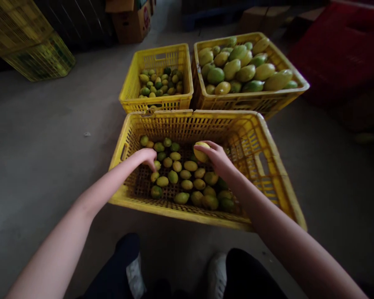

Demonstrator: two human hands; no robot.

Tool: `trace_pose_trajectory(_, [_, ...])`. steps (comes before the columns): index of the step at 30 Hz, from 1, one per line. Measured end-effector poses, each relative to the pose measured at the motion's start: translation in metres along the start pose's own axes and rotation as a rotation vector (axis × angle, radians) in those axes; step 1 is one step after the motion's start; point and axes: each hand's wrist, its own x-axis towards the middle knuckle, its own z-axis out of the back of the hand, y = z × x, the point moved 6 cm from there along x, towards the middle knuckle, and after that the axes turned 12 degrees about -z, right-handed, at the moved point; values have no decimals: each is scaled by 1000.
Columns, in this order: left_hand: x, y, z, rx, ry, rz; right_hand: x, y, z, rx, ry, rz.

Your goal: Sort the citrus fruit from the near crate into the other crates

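My right hand [218, 157] is closed around a yellow lemon [201, 153], held above the loose fruit in the front yellow crate [187, 216]. On the left side of the same crate, my left hand [148, 157] reaches down with its thumb and fingers around a small yellow-green lemon [157, 165]; part of its grip is hidden. Several more green and yellow lemons [190, 166] lie spread over the slotted bottom between and below both hands.
Behind stand two yellow crates: the left one [124, 93] holds small fruit, the right one [252, 99] larger, longer fruit. Stacked crates [40, 58] and a cardboard box [131, 27] are at back left. A red container [339, 50] is at right. My shoes [218, 274] are below.
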Motion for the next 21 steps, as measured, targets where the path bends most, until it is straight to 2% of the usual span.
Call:
trace_pose_trajectory(2, [11, -14, 14, -76, -27, -56, -3, 1, -7, 138, 106, -99])
trace_pose_trajectory(5, [-1, -40, 29, -418, -263, -179, -11, 15, -19, 369, 292, -174])
trace_pose_trajectory(7, [-13, -52, 28, -692, -428, -226, -19, 30, -24, 492, 390, -155])
trace_pose_trajectory(10, [-20, -62, 16, -964, -533, -260, -29, 46, -27, 601, 446, -95])
trace_pose_trajectory(14, [-14, -61, 9, -1122, -640, -253, -30, 41, -32, 577, 439, -102])
trace_pose_trajectory(21, [-13, -53, 10, -1111, -765, -276, -22, -3, -49, 282, 415, -318])
